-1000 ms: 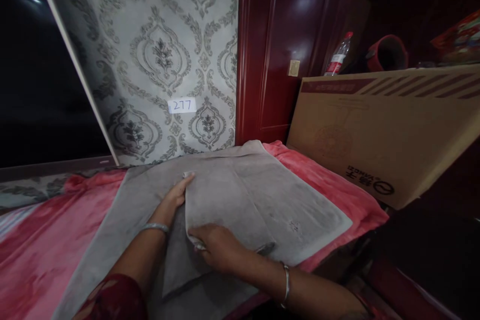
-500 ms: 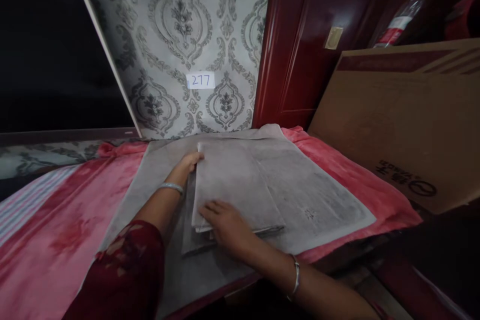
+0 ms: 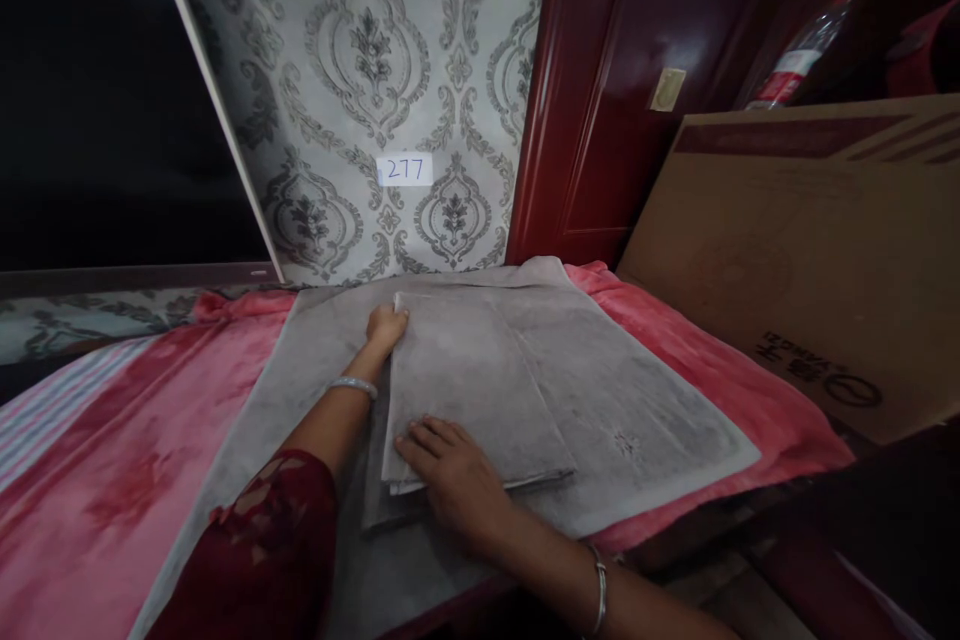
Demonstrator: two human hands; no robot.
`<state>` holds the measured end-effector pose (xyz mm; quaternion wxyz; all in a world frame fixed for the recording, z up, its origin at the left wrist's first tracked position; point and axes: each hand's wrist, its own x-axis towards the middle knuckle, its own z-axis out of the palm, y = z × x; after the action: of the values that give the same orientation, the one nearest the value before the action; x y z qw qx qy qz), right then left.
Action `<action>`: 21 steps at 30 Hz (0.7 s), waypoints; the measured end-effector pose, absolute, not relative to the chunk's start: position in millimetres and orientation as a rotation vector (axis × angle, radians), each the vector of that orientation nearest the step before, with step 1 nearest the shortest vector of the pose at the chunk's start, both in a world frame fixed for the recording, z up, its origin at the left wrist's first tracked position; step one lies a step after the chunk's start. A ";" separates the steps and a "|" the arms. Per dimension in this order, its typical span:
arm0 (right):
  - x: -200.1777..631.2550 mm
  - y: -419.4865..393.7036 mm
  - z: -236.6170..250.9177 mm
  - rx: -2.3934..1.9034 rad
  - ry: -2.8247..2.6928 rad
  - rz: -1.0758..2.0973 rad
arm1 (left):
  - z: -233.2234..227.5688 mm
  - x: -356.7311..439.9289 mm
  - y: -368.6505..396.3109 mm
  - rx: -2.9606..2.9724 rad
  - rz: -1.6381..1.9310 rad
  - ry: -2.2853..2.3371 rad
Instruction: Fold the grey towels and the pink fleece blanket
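Note:
A folded grey cloth point(image 3: 472, 380), stacked in several layers, lies on a larger spread grey cloth point(image 3: 637, 380) with a small flower-like mark. My left hand point(image 3: 386, 325) is closed round the folded cloth's far left corner, the thumb on top and the other fingers partly hidden. My right hand point(image 3: 457, 480) rests palm down over the near edge of the folded cloth, its fingers stretched out towards the left side and slightly apart. Under the stack's left and near sides, another darker grey layer shows.
A pink-red blanket point(image 3: 217, 400) lies beneath the grey cloth and shows on both sides. On the right stands a large cardboard box point(image 3: 810, 220), with a plastic bottle point(image 3: 795, 70) behind it. A dark screen point(image 3: 112, 120) is at the left, and a paper label point(image 3: 405, 169) is on the wall.
The camera view has shifted slightly. Both hands stay at the same corners of the folded cloth; the right hand's fingers, blurred before, now lie still on it.

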<state>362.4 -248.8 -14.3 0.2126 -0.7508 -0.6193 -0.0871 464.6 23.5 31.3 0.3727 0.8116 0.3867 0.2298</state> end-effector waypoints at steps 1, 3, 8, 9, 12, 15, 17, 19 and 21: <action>362.0 -247.6 -14.3 -2.078 -1.719 -0.262 | 30.6 463.6 24.9 2.120 0.578 1.009; 360.4 -245.7 -16.8 -2.076 -1.748 -0.297 | 28.0 460.5 26.9 2.184 0.536 1.032; 358.1 -247.1 -27.4 -2.073 -1.809 -0.327 | 20.4 457.2 33.3 2.260 0.413 1.046; 358.5 -247.7 -27.6 -2.074 -1.817 -0.317 | 19.2 457.8 35.0 2.263 0.396 1.047; 360.1 -248.0 -23.5 -2.085 -1.844 -0.273 | 15.6 460.9 39.4 2.267 0.377 1.044; 360.5 -246.6 -17.1 -2.087 -1.832 -0.233 | 12.6 464.2 41.8 2.273 0.387 1.056; 359.7 -246.5 -14.3 -2.088 -1.818 -0.214 | 12.3 465.7 42.0 2.272 0.384 1.079; 359.1 -247.7 -13.1 -2.090 -1.826 -0.205 | 13.5 466.6 41.4 2.266 0.374 1.103; 359.3 -249.3 -13.2 -2.091 -1.849 -0.190 | 15.1 466.8 40.3 2.257 0.356 1.120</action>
<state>359.3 -249.3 -13.2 0.1713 -0.7364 -0.6511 -0.0669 466.8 40.3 15.1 0.2943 0.8477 0.4206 0.1337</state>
